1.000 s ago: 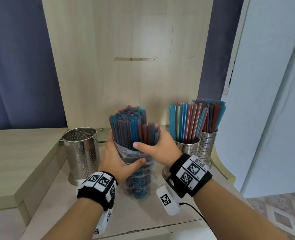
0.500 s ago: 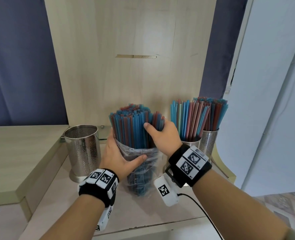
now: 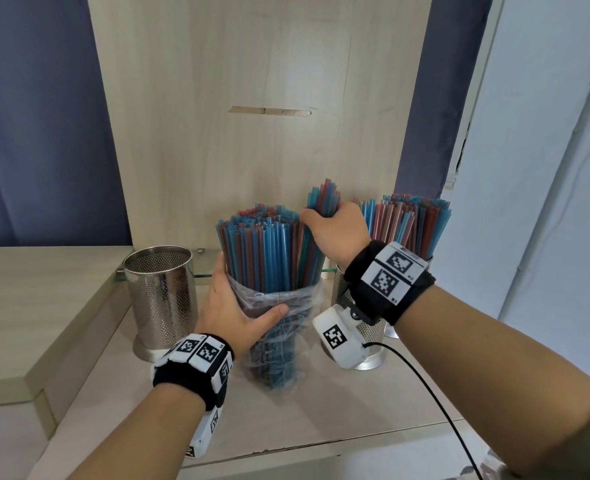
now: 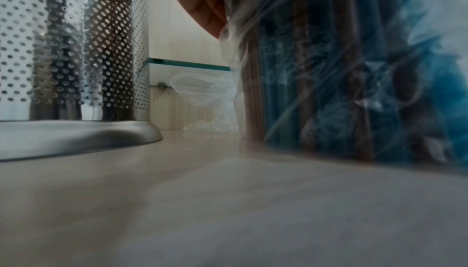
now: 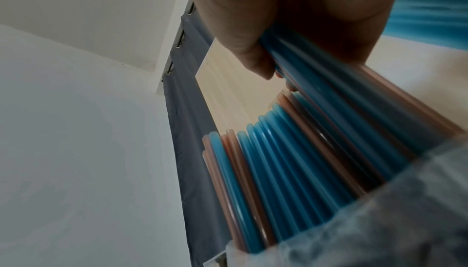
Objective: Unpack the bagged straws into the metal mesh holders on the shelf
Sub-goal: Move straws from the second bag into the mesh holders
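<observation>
A clear plastic bag [image 3: 279, 327] of blue and red straws [image 3: 262, 251] stands upright on the shelf [image 3: 355, 420]. My left hand [image 3: 238, 306] grips the bag around its rolled-down rim. My right hand [image 3: 335, 230] grips a small bunch of straws [image 3: 323, 202] and holds it raised above the rest, its lower ends still in the bag. An empty metal mesh holder [image 3: 162, 296] stands to the left. Two holders filled with straws [image 3: 404, 223] stand at the right, partly behind my right wrist. In the right wrist view the fingers [image 5: 255, 57] curl round blue straws [image 5: 303, 75].
A raised wooden ledge [image 3: 37, 313] runs along the left of the shelf. A wooden back panel [image 3: 252, 133] rises behind the holders, with blue curtains on both sides. A loose clear bag [image 4: 202, 99] lies behind the straws. A black cable [image 3: 435, 393] trails from my right wrist.
My right hand has closed on a bunch of straws at the right of the bag and lifted it upward. The left hand has kept holding the bag.
</observation>
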Action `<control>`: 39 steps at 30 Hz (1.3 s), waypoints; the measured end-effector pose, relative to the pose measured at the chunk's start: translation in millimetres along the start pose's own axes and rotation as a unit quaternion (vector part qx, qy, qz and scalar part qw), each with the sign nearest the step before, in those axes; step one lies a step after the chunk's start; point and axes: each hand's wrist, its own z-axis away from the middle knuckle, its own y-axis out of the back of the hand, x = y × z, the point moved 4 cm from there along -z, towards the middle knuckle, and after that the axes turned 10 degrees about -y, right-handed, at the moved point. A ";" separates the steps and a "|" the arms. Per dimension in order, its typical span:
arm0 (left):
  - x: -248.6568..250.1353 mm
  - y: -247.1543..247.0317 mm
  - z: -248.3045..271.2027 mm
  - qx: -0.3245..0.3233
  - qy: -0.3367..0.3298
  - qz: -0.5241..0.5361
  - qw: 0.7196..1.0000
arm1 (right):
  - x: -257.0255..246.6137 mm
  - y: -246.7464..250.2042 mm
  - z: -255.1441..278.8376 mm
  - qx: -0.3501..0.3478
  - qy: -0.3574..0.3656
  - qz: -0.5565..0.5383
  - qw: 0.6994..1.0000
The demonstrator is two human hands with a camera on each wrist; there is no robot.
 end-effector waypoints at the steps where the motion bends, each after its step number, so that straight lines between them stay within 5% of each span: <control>1: -0.4 -0.2 0.0 0.001 0.001 0.000 1.000 | -1.0 0.7 -1.7 0.002 -0.004 -0.011 1.000; 11: 2.4 0.7 0.7 0.005 0.000 0.002 1.000 | -10.0 9.3 -9.1 -0.001 -0.013 -0.171 0.985; 20: 2.7 0.9 0.6 0.004 0.006 0.003 1.000 | -25.1 15.6 -15.4 -0.024 0.019 -0.189 0.981; 31: 5.6 1.7 0.1 0.011 -0.005 0.011 1.000 | -66.7 89.3 -15.3 0.004 0.049 -0.311 0.949; 39: 3.2 0.9 0.3 0.007 0.002 0.003 1.000 | -86.7 149.9 -13.6 0.054 0.086 -0.304 0.947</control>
